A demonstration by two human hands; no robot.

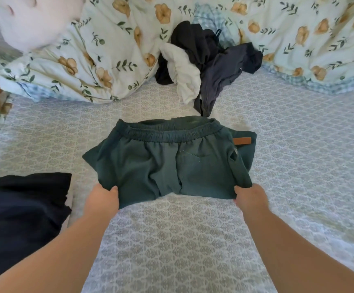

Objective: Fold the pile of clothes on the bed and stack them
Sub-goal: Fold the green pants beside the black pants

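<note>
Teal green trousers point(167, 163) lie folded on the patterned bed sheet point(288, 166), waistband away from the person. Left hand point(102, 199) and right hand point(251, 198) each pinch a near corner in a closed grip. Unfolded pile point(203, 66) beyond; dark folded garment point(21, 218) at left.
</note>
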